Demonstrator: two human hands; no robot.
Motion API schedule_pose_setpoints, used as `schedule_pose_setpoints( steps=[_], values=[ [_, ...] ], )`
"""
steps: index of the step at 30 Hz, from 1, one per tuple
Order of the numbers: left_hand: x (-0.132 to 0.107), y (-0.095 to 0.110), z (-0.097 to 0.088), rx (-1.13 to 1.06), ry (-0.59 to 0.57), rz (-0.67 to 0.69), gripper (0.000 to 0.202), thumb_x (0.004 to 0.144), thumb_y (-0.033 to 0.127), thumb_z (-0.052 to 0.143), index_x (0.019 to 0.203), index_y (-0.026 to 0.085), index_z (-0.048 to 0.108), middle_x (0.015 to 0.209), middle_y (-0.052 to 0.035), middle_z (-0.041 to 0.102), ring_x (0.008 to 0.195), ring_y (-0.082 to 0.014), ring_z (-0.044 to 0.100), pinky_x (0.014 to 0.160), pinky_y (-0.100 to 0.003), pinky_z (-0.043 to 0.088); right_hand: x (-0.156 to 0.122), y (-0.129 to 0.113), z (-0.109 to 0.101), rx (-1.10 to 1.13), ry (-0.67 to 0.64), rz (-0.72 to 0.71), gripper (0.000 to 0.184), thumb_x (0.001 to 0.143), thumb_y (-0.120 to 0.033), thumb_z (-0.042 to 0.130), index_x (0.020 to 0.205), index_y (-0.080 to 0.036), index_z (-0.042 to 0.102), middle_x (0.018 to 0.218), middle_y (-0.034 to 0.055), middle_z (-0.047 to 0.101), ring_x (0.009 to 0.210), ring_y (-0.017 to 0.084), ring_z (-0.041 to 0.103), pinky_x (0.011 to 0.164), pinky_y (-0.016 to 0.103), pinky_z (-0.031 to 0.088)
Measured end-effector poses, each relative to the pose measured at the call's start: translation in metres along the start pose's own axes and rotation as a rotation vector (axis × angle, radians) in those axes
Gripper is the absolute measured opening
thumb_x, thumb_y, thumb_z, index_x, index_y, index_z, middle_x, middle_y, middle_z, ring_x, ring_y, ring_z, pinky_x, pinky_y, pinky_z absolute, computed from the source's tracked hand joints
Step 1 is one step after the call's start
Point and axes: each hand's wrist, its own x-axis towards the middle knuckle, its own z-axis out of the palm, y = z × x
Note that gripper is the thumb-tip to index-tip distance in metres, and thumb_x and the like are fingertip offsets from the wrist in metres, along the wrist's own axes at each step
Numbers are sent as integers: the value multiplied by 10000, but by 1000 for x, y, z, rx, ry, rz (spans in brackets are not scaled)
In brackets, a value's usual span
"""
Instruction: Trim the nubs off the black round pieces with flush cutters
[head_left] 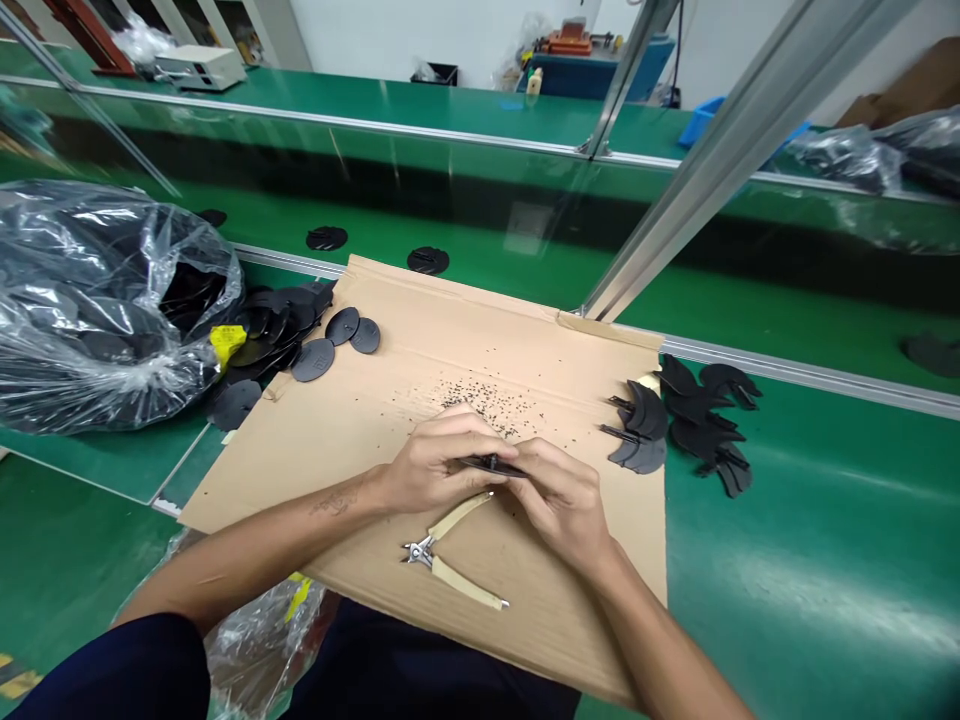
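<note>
Both hands meet over a cardboard sheet (360,590) and hold one thin black plastic disc (491,464), seen nearly edge-on. My left hand (442,462) grips its left side, fingers on top and thumb below. My right hand (562,498) pinches the right side. A small raised piece shows on the disc between the fingertips; the rest is hidden by my fingers. Just below the hands, nippers (421,550) with cream handles lie spread on the cardboard, jaws to the left. Beyond the hands, many tiny black scraps (487,400) are scattered.
At left stands a clear plastic bag (97,310) of black parts, with loose black discs (313,360) spilling beside it. Stacked black pieces (641,430) sit at the cardboard's right edge. A metal post (675,160) rises behind. Several discs (428,260) lie on the green surface beyond.
</note>
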Motion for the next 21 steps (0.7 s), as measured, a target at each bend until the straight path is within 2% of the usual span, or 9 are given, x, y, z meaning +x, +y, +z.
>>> schedule_pose_setpoints(
  steps=[5, 8, 11, 14, 16, 21],
  values=[
    [-3, 0, 0, 38, 55, -32, 278, 907, 288, 717, 1168, 194, 695, 948, -60, 724, 846, -151, 663, 742, -295, 556, 0, -2, 2, 15, 15, 43, 189, 946, -164, 636, 1061, -224, 773, 925, 66, 762, 785, 174, 716, 711, 297, 602],
    [-3, -1, 0, 91, 122, -29, 197, 890, 284, 736, 1061, 191, 699, 917, -42, 690, 823, -138, 651, 721, -277, 560, 3, -4, 3, 10, -2, 90, 146, 945, -195, 650, 1010, -224, 778, 909, 62, 765, 771, 174, 709, 697, 298, 593],
    [-2, -3, -1, 145, 188, 38, 124, 876, 243, 752, 963, 189, 683, 840, -17, 660, 765, -121, 638, 674, -248, 544, 5, -5, 3, -4, -23, 174, 130, 947, -223, 651, 987, -222, 774, 868, 56, 759, 732, 168, 689, 658, 293, 573],
    [0, -4, 0, 151, 182, 129, 137, 856, 182, 767, 899, 188, 637, 777, 3, 660, 718, -112, 636, 669, -245, 538, 7, -5, 1, 7, 12, 235, 133, 944, -232, 647, 982, -227, 774, 837, 45, 747, 647, 148, 649, 601, 279, 549],
    [1, -4, 0, 135, 166, 163, 183, 845, 158, 773, 855, 188, 593, 756, 11, 662, 716, -113, 641, 681, -251, 540, 7, -5, -1, 16, 17, 222, 138, 939, -224, 645, 973, -236, 778, 835, 42, 748, 660, 152, 655, 605, 279, 549],
    [-1, -4, 0, 160, 147, 126, 220, 840, 216, 788, 825, 183, 572, 788, 6, 621, 725, -112, 608, 657, -245, 523, 6, -5, -1, 26, -10, 164, 151, 946, -228, 636, 992, -235, 781, 886, 59, 770, 777, 182, 708, 684, 305, 584]
  ],
)
